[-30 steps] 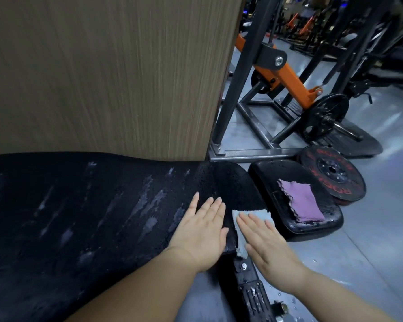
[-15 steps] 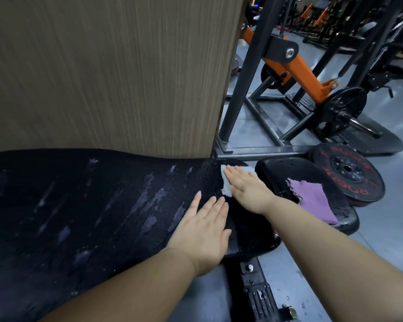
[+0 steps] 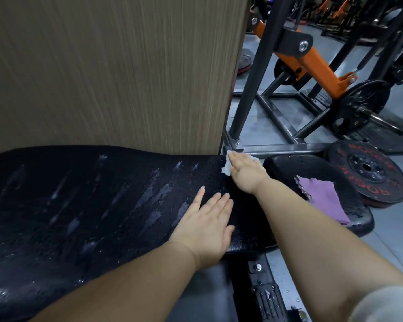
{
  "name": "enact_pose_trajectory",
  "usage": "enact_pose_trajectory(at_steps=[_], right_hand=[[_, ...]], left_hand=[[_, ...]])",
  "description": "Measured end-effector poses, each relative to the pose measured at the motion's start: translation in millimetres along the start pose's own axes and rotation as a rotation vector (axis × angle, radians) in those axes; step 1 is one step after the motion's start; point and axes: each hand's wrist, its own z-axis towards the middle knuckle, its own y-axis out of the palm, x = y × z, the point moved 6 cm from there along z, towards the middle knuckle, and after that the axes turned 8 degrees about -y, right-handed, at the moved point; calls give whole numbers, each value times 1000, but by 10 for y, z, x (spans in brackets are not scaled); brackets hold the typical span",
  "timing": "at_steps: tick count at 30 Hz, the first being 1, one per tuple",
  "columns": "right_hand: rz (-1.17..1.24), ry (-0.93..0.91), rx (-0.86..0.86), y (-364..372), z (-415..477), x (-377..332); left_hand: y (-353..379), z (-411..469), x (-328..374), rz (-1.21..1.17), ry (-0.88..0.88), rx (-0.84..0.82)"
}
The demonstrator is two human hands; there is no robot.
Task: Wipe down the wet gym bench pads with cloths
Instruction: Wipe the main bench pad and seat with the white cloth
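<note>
A long black bench pad (image 3: 91, 201) fills the left and centre, beaded with water and streaked with pale wet marks. My left hand (image 3: 207, 226) lies flat on its near right end, fingers straight. My right hand (image 3: 244, 173) presses flat on a small white cloth (image 3: 226, 168) at the pad's far right corner; most of the cloth is hidden under the palm. A smaller black seat pad (image 3: 286, 168) sits to the right, with a purple cloth (image 3: 323, 201) lying on it.
A wood-grain wall panel (image 3: 114, 70) stands right behind the bench. A black steel rack frame (image 3: 277, 126) with an orange arm (image 3: 316, 66) and a loaded weight plate (image 3: 361, 105) stands beyond. A red-lettered plate (image 3: 370, 173) lies on the grey floor.
My right hand has slid the white cloth from the pad's near right edge up to its far right corner. My left hand has stayed flat in place.
</note>
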Motion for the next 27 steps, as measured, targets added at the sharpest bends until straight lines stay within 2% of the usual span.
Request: enact_pose_trajectory(at_steps=[10, 15, 20, 22, 24, 26, 27], right_hand=[[57, -55, -2, 342, -1482, -136], [101, -102, 11, 475, -1691, -309], [154, -145, -12, 394, -1463, -536], [275, -178, -10, 402, -1296, -592], [576, -188, 48, 318, -1203, -623], [921, -15, 245, 170, -1249, -444], [986, 122, 372, 131, -1316, -284]], left_hand=[[-43, -53, -1, -22, -11, -6], [-43, -44, -2, -26, -18, -25], [-166, -100, -139, -329, -183, 75], [-233, -129, -154, -410, -210, 111], [-319, -166, -132, -461, -211, 133], [-321, -171, -47, -454, -167, 151], [-336, -174, 17, -457, -136, 165]])
